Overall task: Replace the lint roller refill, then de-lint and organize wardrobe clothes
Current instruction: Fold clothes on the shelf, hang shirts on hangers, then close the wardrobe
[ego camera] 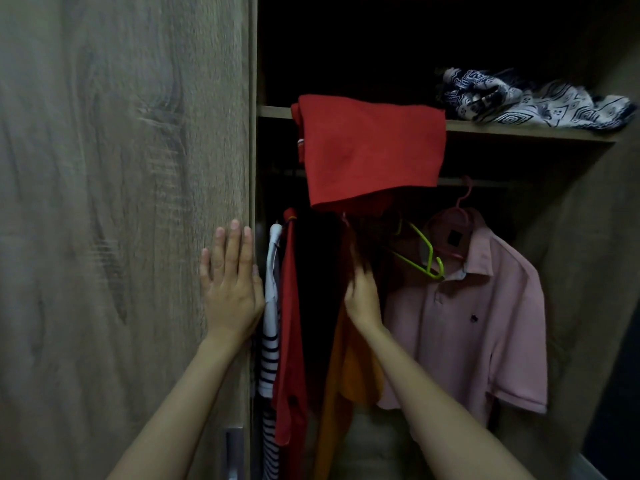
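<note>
Reaching into the hanging clothes, the person's right hand (360, 292) has its fingers buried between a dark garment (318, 299) and an orange one (349, 368); whether it is gripping cloth or a hanger cannot be told, since the fingertips are lost in shadow. The left hand (230, 282) lies flat and open against the edge of the wooden wardrobe door (121, 220), holding nothing. No lint roller shows anywhere in view, so the work here seems to be the sorting part.

The main risk sits overhead: a folded red garment (370, 150) hangs half off the shelf (519, 131), right above the right hand. A tug on the clothes below, or a bump from a lifted hanger, could pull it down. The empty green hanger (420, 252) sits tilted just beside the pink polo shirt (474, 320) and could snag its collar or slip off the rail. The striped top (272, 341) hangs close to the door edge and might get pinched if the door moves.

The wardrobe is dim wood-grain, its upper compartment nearly black. A patterned blue-and-white cloth (533, 98) lies crumpled on the shelf at the right.
</note>
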`<state>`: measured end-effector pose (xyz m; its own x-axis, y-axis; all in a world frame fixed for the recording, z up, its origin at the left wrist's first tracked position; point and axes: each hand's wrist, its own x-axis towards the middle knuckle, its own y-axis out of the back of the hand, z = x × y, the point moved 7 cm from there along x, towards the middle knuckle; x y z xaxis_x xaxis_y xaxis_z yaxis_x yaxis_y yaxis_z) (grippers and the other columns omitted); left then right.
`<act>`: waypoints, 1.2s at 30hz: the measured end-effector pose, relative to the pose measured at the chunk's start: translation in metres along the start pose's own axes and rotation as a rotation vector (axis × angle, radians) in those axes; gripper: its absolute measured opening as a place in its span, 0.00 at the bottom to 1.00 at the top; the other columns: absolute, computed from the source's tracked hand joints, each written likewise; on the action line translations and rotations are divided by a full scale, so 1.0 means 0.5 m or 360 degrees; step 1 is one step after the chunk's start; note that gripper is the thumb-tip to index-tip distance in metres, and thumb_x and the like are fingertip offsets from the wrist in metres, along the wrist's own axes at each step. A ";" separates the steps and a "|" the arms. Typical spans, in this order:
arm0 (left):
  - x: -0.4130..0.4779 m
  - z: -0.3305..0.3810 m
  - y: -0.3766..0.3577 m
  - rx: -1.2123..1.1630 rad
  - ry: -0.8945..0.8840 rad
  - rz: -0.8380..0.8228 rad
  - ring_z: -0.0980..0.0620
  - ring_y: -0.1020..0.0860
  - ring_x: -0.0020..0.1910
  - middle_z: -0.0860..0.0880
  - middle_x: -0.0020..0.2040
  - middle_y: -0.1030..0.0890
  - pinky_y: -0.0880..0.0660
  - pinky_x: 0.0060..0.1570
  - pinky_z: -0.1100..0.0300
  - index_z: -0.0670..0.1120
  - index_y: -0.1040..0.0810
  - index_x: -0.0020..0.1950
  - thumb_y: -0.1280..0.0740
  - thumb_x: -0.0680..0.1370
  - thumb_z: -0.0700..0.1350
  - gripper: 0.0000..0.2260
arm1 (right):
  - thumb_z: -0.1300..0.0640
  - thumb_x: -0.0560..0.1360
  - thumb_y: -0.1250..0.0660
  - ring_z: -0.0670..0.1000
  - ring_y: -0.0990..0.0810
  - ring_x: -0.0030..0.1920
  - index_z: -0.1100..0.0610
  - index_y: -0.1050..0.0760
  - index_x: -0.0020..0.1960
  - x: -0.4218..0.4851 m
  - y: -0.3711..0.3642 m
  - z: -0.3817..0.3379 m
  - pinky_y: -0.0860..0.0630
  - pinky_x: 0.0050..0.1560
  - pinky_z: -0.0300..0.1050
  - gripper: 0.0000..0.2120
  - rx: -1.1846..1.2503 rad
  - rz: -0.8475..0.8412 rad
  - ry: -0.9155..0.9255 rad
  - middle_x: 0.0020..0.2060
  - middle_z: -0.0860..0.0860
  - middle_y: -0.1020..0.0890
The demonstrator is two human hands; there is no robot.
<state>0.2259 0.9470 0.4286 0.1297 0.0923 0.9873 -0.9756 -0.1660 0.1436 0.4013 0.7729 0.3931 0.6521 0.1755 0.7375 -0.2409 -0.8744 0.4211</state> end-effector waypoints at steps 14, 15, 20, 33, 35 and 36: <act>-0.008 0.006 0.008 -0.0067 0.0063 -0.0083 0.47 0.49 0.78 0.46 0.79 0.48 0.52 0.75 0.45 0.42 0.46 0.78 0.44 0.79 0.41 0.27 | 0.74 0.74 0.46 0.49 0.39 0.74 0.48 0.50 0.78 -0.079 0.017 0.030 0.27 0.59 0.37 0.38 -0.0035 -0.0157 0.0086 0.78 0.47 0.51; -0.009 0.008 0.010 -0.0077 0.0072 -0.0091 0.46 0.49 0.78 0.46 0.79 0.48 0.52 0.75 0.45 0.42 0.46 0.78 0.45 0.79 0.41 0.27 | 0.73 0.74 0.46 0.49 0.38 0.73 0.48 0.50 0.78 -0.083 0.020 0.031 0.28 0.59 0.36 0.38 -0.0035 -0.0183 0.0078 0.78 0.47 0.51; -0.014 0.013 0.019 -0.0145 0.0105 -0.0173 0.45 0.49 0.78 0.44 0.79 0.47 0.52 0.75 0.44 0.42 0.46 0.78 0.46 0.79 0.42 0.27 | 0.58 0.81 0.45 0.49 0.43 0.75 0.47 0.50 0.78 -0.090 0.047 0.008 0.30 0.67 0.47 0.27 -0.0113 -0.0179 0.0204 0.78 0.46 0.50; 0.127 0.174 0.096 -0.0692 0.0023 -0.0003 0.47 0.48 0.78 0.44 0.79 0.46 0.47 0.75 0.44 0.42 0.46 0.78 0.42 0.81 0.44 0.26 | 0.54 0.79 0.40 0.51 0.40 0.74 0.52 0.41 0.75 -0.037 0.271 -0.145 0.43 0.70 0.47 0.25 -0.0099 0.0549 0.0575 0.77 0.52 0.43; 0.168 0.201 0.091 -0.0712 -0.0053 -0.0049 0.47 0.49 0.78 0.44 0.79 0.47 0.47 0.75 0.44 0.43 0.47 0.78 0.41 0.81 0.49 0.28 | 0.52 0.79 0.38 0.52 0.42 0.75 0.52 0.42 0.75 0.004 0.307 -0.182 0.46 0.72 0.50 0.27 -0.0230 0.0582 0.0648 0.77 0.53 0.45; 0.185 0.213 0.083 -0.0711 -0.0094 -0.0112 0.48 0.50 0.79 0.45 0.79 0.48 0.48 0.75 0.45 0.44 0.48 0.78 0.40 0.80 0.53 0.31 | 0.50 0.78 0.37 0.53 0.45 0.76 0.52 0.42 0.76 0.025 0.317 -0.198 0.48 0.73 0.51 0.28 -0.0324 0.0563 0.0695 0.77 0.54 0.46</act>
<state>0.2162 0.8441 0.5332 0.1955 0.0298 0.9803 -0.9431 0.2797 0.1796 0.3002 0.6812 0.5214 0.1615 0.0968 0.9821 -0.5505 -0.8171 0.1711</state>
